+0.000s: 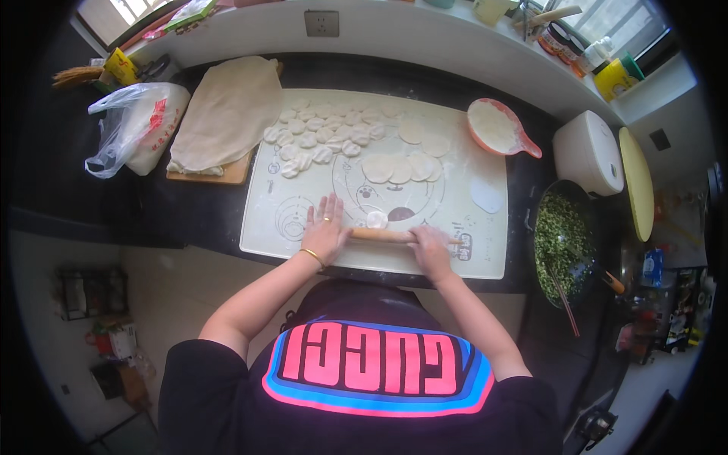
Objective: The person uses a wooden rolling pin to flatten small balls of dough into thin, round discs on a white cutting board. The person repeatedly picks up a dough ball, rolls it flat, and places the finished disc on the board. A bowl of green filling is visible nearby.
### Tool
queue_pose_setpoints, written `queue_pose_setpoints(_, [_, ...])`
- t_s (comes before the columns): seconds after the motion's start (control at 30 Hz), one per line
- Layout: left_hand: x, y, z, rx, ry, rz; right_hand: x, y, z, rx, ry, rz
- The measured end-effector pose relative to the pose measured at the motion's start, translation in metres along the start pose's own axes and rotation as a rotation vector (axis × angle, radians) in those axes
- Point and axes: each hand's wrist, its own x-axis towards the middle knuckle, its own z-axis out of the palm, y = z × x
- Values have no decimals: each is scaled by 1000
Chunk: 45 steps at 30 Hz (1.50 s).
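Observation:
A wooden rolling pin (381, 236) lies crosswise near the front of a pale, floured pastry mat (485, 254). My left hand (326, 230) rests at its left end, palm down, with the fingers stretched out flat. Curled over the pin's right part is my right hand (431, 252). Against the far side of the pin sits a small round piece of dough (377, 219). Farther back, several thin dough wrappers (379, 168) overlap in a row. Many small flattened dough pieces (322, 135) cover the mat's back left.
A large folded dough sheet (231, 114) lies on a wooden board at left, beside a plastic bag (155, 121). At right are a red bowl of flour (493, 127), a pan of chopped green filling (561, 243) with chopsticks, and a white appliance (590, 155). A white scraper (485, 196) lies on the mat.

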Motion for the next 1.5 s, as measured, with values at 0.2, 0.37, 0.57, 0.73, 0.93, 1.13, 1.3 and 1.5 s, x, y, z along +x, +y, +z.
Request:
queue_pose_setpoints(0.2, [66,-12,7,99,335,-138,59,6,26,-226,50,96])
queue_pose_setpoints(0.37, [28,-10,7,62,109,-4,26,6,17,-259,-188,203])
queue_pose_setpoints(0.57, [85,-23,2,54,264,-98,81,-2,14,-289,-121,244])
queue_pose_setpoints(0.73, [82,-16,3,69,223,-35,76,25,23,-264,-66,224])
queue_pose_setpoints(0.93, [59,-20,4,63,124,-37,60,-4,17,-302,-118,173])
queue_pose_setpoints(1.13, [76,-12,6,69,271,-31,73,16,17,-259,-55,142])
queue_pose_setpoints(1.3, [66,17,7,-399,257,78,11,18,37,-177,40,57])
queue_pose_setpoints(1.5, [82,50,17,-504,-41,234,-5,19,4,-197,9,-52])
